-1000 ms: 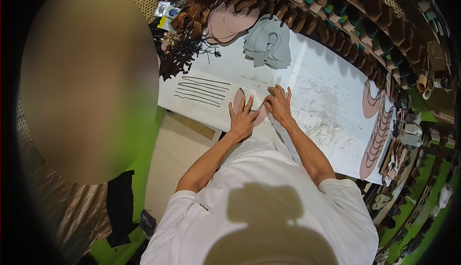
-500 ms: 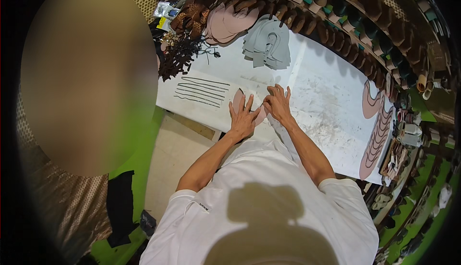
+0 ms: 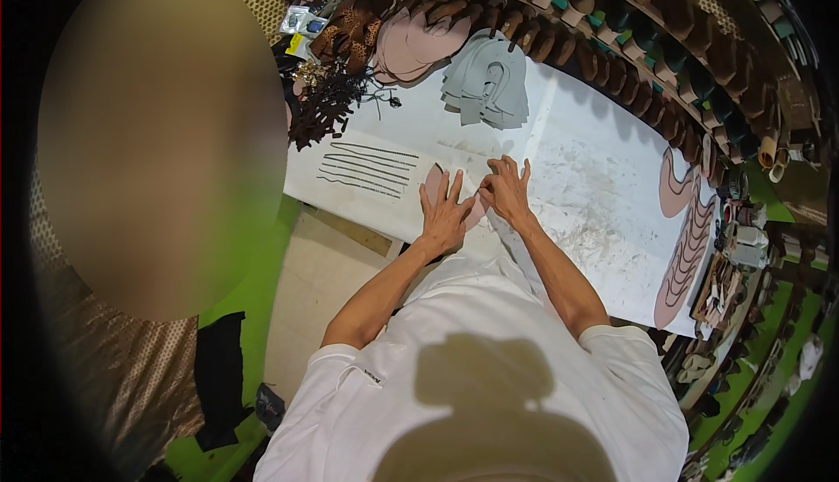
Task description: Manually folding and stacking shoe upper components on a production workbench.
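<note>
A pink, curved flat shoe piece (image 3: pixel 474 212) lies on the white tabletop in front of me, partly covered by my hands. My left hand (image 3: pixel 444 218) rests on it palm down, fingers spread. Just to the right, my right hand (image 3: pixel 507 192) pinches thumb and forefinger at the piece's edge, its other fingers raised. A thin dark strip shows at that pinch; its length is mostly hidden. To the left, several thin dark strips (image 3: pixel 367 167) lie side by side on the table.
Grey cut pieces (image 3: pixel 487 80) are stacked at the back, beside pink pieces (image 3: pixel 419 43) and a dark tangled heap (image 3: pixel 328 102). Pink pieces with dark curved lines (image 3: pixel 686 250) overlap at the table's right end. Shoes on racks (image 3: pixel 612 36) line the far side. A blurred patch covers the left.
My left hand has shifted very slightly to the right on the pink piece. The right hand stays pinched at about the same spot.
</note>
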Motion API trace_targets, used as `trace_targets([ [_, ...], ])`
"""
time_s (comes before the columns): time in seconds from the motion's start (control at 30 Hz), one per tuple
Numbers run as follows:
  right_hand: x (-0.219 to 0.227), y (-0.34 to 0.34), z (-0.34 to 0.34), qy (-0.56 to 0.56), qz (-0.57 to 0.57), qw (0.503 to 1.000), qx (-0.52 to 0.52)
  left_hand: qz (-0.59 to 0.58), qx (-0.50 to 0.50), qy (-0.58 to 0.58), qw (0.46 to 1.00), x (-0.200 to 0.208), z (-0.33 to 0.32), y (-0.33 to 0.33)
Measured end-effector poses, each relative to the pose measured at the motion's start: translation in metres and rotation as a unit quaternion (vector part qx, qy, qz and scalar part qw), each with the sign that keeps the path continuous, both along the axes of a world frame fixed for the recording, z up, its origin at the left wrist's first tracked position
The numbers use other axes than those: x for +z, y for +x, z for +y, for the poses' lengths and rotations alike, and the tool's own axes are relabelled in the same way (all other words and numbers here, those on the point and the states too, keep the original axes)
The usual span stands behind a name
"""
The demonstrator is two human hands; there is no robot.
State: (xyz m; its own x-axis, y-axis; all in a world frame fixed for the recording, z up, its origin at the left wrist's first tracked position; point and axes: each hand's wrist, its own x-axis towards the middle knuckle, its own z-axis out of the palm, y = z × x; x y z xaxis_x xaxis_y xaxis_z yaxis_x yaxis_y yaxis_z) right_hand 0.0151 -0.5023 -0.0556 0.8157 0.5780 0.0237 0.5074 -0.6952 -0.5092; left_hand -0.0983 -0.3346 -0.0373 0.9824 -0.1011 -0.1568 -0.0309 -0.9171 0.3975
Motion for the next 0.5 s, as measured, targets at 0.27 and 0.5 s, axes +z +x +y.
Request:
trace_targets([
  [0.27, 0.005, 0.001, -0.003, 0.0, -0.004, 1.0, 0.004, 0.014, -0.006, 0.023, 1.0, -0.002, 0.0, 0.008],
  [0.5, 0.003, 0.003, -0.018, -0.009, -0.001, 1.0, -0.007, 0.014, 0.003, 0.005, 1.0, -0.004, -0.001, 0.01],
])
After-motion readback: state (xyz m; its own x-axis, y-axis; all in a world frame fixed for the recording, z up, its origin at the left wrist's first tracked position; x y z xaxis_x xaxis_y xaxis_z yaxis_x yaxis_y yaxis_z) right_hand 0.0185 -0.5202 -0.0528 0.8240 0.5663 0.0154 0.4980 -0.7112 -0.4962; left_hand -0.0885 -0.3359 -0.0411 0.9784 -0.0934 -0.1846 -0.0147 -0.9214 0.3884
